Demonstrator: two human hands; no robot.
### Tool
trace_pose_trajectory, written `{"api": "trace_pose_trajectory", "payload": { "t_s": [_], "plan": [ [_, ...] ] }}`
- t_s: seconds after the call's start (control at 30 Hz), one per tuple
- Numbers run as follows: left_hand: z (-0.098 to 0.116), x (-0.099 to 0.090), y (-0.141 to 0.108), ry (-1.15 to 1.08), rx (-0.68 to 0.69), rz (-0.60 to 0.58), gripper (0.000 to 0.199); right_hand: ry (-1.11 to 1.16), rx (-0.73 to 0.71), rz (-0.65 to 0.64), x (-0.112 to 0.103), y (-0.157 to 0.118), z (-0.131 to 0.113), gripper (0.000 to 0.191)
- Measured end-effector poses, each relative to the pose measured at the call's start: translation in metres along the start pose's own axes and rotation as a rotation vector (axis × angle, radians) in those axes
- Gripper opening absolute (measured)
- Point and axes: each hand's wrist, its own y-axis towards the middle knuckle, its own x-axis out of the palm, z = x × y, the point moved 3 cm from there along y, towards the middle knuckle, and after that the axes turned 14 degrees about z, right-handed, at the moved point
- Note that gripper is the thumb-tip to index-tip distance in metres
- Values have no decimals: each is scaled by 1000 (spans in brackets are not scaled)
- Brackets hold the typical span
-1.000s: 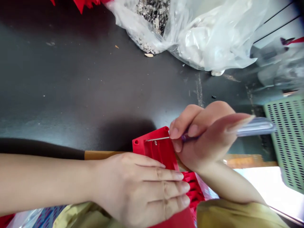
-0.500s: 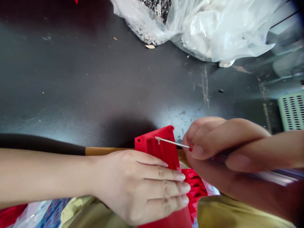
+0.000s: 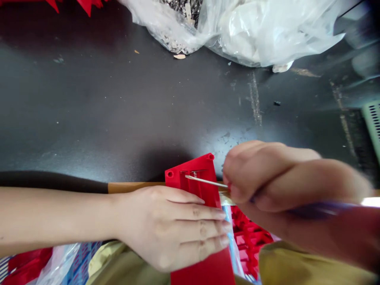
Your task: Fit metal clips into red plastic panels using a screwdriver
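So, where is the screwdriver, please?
Mostly right of centre in the head view, the screwdriver is in the right hand, its tip over the red part.

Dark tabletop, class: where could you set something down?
Widest: the tabletop between the red pieces, plastic bags and left forearm, holding only small bits. Smaller, scuffed: between the bags and right hand. Crowded: around the left hand, red part and thin tool.

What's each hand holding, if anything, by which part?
Right hand grips a thin tool by its handle. Left hand lies flat on the red piece; any grip beneath is hidden.
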Motion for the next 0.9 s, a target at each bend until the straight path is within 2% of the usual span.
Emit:
{"api": "trace_pose_trajectory", "payload": {
  "t_s": [0.13, 0.3, 0.47, 0.63, 0.8, 0.9],
  "plan": [
    [0, 0, -2, 4, 7, 8, 36, 1, 101, 41, 8, -2, 12, 57],
    [1, 0, -3, 24, 10, 73, 32, 97, 37, 145, 14, -3, 21, 59],
    [2, 0, -2, 60, 30, 77, 38, 94, 73, 145, 18, -1, 26, 61],
    [4, 0, -6, 82, 13, 73, 39, 60, 55, 238, 17, -2, 22, 64],
    [3, 0, -8, 105, 25, 71, 33, 60, 87, 224, 20, -2, 24, 60],
    [3, -1, -7, 99, 23, 70, 33, 48, 41, 171, 17, -4, 26, 56]
  ]
}}
